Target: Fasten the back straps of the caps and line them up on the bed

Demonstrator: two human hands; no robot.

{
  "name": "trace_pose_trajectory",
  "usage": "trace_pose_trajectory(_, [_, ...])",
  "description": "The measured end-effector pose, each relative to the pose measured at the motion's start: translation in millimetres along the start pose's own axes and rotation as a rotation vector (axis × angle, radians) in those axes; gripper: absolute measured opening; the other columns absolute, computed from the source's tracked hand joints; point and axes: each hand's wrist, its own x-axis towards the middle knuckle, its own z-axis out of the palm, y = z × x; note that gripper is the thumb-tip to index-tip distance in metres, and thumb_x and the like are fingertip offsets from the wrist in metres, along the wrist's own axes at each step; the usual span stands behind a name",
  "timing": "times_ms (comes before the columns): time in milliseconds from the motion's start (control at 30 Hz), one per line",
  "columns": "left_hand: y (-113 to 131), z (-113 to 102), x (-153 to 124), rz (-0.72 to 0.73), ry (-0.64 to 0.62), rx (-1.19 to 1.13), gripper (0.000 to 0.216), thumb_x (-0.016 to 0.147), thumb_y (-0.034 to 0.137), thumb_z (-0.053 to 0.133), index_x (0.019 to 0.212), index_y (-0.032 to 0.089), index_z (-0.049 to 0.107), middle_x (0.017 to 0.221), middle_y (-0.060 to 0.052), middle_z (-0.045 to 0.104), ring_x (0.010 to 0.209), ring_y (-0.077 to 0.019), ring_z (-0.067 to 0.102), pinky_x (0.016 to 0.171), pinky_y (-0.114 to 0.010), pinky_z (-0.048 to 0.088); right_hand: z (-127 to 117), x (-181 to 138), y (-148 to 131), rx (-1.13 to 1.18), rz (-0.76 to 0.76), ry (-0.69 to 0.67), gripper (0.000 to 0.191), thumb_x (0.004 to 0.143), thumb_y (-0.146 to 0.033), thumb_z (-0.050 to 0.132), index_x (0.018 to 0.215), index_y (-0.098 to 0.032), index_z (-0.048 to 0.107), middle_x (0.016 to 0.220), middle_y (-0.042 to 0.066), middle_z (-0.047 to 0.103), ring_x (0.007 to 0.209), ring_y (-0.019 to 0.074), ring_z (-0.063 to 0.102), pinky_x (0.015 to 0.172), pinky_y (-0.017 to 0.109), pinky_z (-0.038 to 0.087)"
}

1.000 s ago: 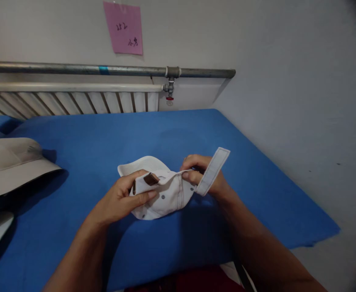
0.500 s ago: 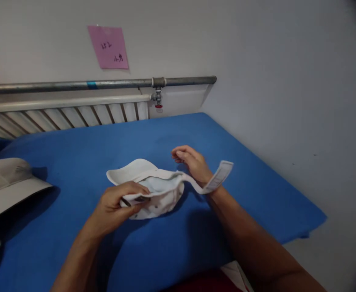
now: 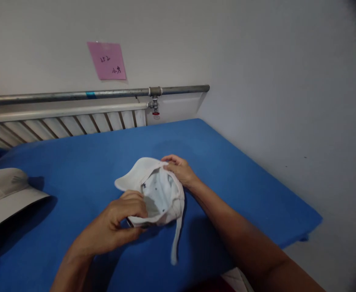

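Observation:
A white baseball cap is held over the blue table, its hollow inside turned up toward me and its brim pointing to the far left. My left hand pinches the near left edge of the cap, fingers inside and thumb outside. On the far right edge, where the brim meets the crown, my right hand is closed with its thumb over the rim. A loose strap hangs from the cap's right side toward me.
More pale caps lie at the left on the blue table. Behind it run a metal pipe, a white radiator and a red-handled valve. A pink note is stuck to the wall.
My right hand has come in and taken hold of the cap's far edge. The cap is opened wider and tilted toward me, and its strap now hangs down. The view has tipped slightly upward.

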Motion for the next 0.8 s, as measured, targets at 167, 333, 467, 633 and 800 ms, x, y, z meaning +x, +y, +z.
trace_pose_trajectory(167, [-23.9, -2.4, -0.9, -0.112, 0.23, 0.25, 0.009, 0.083, 0.019, 0.054, 0.086, 0.023, 0.061, 0.094, -0.002, 0.07, 0.1, -0.0216, 0.061, 0.11, -0.043, 0.025, -8.5, 21.8, 4.7, -0.005, -0.129, 0.27, 0.025, 0.068, -0.03, 0.059, 0.092, -0.021, 0.06, 0.069, -0.003, 0.053, 0.063, 0.0132, 0.052, 0.063, 0.028, 0.045])
trace_pose_trajectory(333, [-46.7, 5.9, 1.4, -0.218, 0.364, 0.337, 0.011, 0.086, 0.024, 0.052, 0.091, 0.023, 0.062, 0.102, -0.004, 0.071, 0.107, -0.0227, 0.061, 0.11, -0.044, 0.025, -24.5, -10.4, -10.2, -0.263, -0.436, 0.259, 0.02, 0.073, -0.02, 0.056, 0.091, -0.022, 0.063, 0.11, 0.007, 0.062, 0.108, 0.0217, 0.055, 0.092, 0.038, 0.044])
trace_pose_trajectory(467, [-44.8, 7.8, 3.1, -0.198, 0.353, 0.243, 0.011, 0.082, 0.022, 0.054, 0.09, 0.023, 0.062, 0.1, -0.002, 0.072, 0.108, -0.0221, 0.061, 0.113, -0.045, 0.021, -38.0, -66.0, -15.2, -0.64, -0.859, 0.048, 0.028, 0.076, -0.006, 0.048, 0.091, -0.024, 0.063, 0.115, 0.008, 0.061, 0.109, 0.023, 0.057, 0.094, 0.044, 0.044])
trace_pose_trajectory(633, [-36.9, 6.2, 6.2, -0.156, 0.343, -0.001, 0.006, 0.079, 0.023, 0.059, 0.081, 0.022, 0.064, 0.097, -0.002, 0.073, 0.106, -0.0239, 0.063, 0.116, -0.047, 0.016, -38.2, -110.8, 8.1, -1.08, -0.944, -0.054, 0.048, 0.079, -0.001, 0.048, 0.111, -0.033, 0.065, 0.134, 0.009, 0.051, 0.126, 0.0293, 0.044, 0.093, 0.047, 0.042])
trace_pose_trajectory(800, [-37.8, 7.1, 6.3, -0.21, 0.406, -0.251, 0.005, 0.077, 0.025, 0.065, 0.074, 0.021, 0.066, 0.084, -0.002, 0.072, 0.088, -0.0213, 0.066, 0.116, -0.045, 0.019, -33.5, -109.2, 14.7, -1.133, -0.998, -0.053, 0.039, 0.084, -0.009, 0.055, 0.114, -0.032, 0.064, 0.136, 0.01, 0.051, 0.129, 0.0301, 0.041, 0.096, 0.049, 0.04])
